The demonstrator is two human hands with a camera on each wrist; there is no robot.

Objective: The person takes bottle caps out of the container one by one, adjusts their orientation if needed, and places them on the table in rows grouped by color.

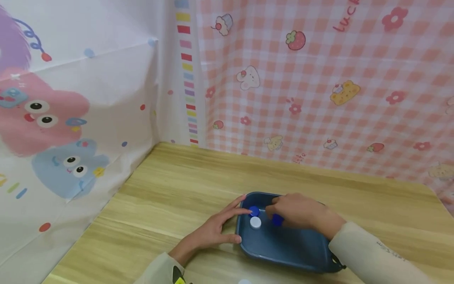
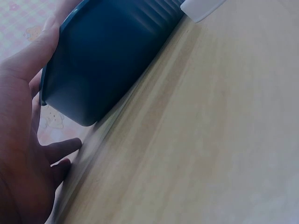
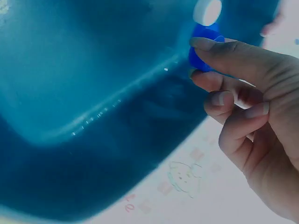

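A dark blue-green tray (image 1: 283, 248) with a raised rim stands on the table. My left hand (image 1: 213, 230) rests at its left end, fingers spread, thumb against the rim and one fingertip reaching inside. Under that fingertip is a blue cap (image 1: 253, 211), and a white cap (image 1: 255, 223) lies beside it on the tray floor. Over the tray, my right hand (image 1: 298, 211) pinches another blue cap (image 3: 200, 59) between thumb and index finger, its other fingers curled. In the left wrist view, the tray's outer wall (image 2: 107, 56) shows beside the left hand.
A white round piece (image 1: 244, 281), partly cut off, lies on the wooden table (image 1: 170, 185) in front of the tray. A dark tab (image 1: 337, 262) sits at the tray's right end. Patterned cloths (image 1: 312, 79) hang behind and to the left.
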